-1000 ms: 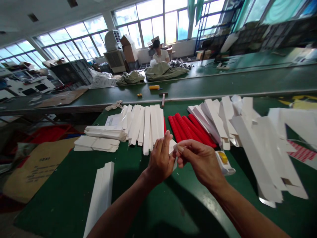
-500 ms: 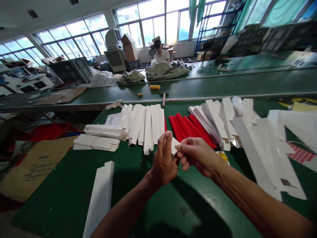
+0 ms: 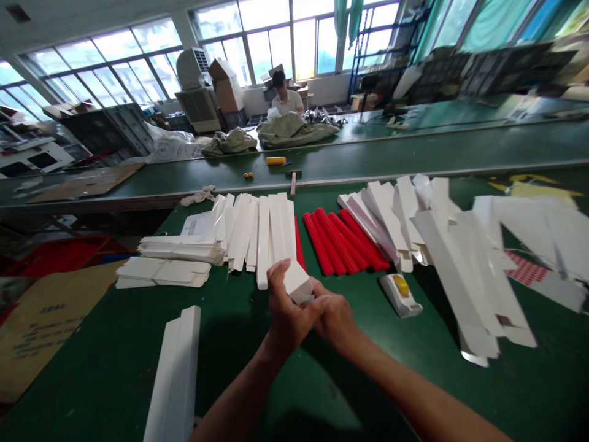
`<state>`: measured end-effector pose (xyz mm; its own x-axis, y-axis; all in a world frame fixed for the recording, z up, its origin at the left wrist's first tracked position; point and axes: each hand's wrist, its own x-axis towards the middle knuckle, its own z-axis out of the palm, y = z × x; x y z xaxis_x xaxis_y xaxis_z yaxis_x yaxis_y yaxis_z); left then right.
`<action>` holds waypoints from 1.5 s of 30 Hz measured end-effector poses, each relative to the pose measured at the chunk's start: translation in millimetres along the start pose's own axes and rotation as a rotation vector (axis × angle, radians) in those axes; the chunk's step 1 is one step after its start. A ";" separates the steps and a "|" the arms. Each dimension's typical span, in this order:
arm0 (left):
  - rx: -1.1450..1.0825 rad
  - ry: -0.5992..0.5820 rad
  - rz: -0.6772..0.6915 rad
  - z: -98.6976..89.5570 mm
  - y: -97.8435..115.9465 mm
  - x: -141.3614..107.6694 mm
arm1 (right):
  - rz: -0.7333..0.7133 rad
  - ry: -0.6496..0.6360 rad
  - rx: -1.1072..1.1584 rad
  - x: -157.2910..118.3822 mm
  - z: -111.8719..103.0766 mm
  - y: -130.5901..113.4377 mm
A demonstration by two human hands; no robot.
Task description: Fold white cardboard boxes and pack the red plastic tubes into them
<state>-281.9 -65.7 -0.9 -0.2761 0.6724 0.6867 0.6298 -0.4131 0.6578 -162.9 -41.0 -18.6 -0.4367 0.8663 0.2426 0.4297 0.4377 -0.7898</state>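
A small white box [image 3: 298, 281] is held up over the green table [image 3: 230, 356], its closed end facing away. My left hand [image 3: 288, 313] wraps round its left side. Against its right and near side, my right hand [image 3: 335, 316] is closed, with its fingertips partly hidden behind the left thumb. Beyond the hands lie flat white cartons [image 3: 271, 230] in a row and several red ribbed strips [image 3: 340, 242]. A white tape dispenser with a yellow roll [image 3: 400, 294] rests to the right of my right hand.
Folded white cartons [image 3: 172, 374] lie at the near left, bundled ones [image 3: 163, 272] behind them. More white cartons [image 3: 460, 276] spread at the right. A hammer [image 3: 293, 183] lies near the far table edge. A person [image 3: 288, 99] sits beyond the conveyor.
My right hand has moved in under and beside the white box, closer to my left hand. More of the box shows. The view has shifted, and the tape dispenser is now uncovered.
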 end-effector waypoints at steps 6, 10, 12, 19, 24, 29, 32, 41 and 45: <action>0.189 0.178 -0.280 -9.4 -30.6 12.6 | -0.075 -0.347 -0.090 -4.7 1.7 21.6; 0.489 -0.155 -0.588 -51.2 -88.5 13.1 | 0.244 -0.288 -0.248 9.0 6.7 71.3; 0.569 -0.233 -0.661 -70.4 -121.2 5.2 | 0.348 -0.248 -0.303 22.6 18.0 96.2; 0.779 -0.428 -0.796 -116.9 -199.4 -23.9 | 0.502 -0.209 -0.414 80.2 76.5 124.8; 0.907 -0.386 -0.705 -126.2 -210.7 -39.5 | 0.410 -0.208 -0.423 99.4 98.8 125.5; 0.954 -0.249 -0.540 -106.4 -192.8 -47.0 | 0.356 -0.124 -0.391 91.8 84.5 126.0; 0.871 -0.278 -0.287 -76.0 -169.1 -45.6 | 0.313 -0.030 -0.368 76.7 51.2 120.7; 0.728 -0.813 0.227 28.6 -142.9 0.6 | 0.284 0.171 -0.212 31.1 -52.2 86.5; 0.701 -1.079 0.343 35.4 -157.1 12.9 | 0.355 0.243 -0.056 1.4 -105.3 65.5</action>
<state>-358.7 29.6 -106.3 0.4756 0.8795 -0.0169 0.8793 -0.4758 -0.0194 -52.2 14.2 -10.7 -0.0578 0.9941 0.0920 0.5653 0.1085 -0.8177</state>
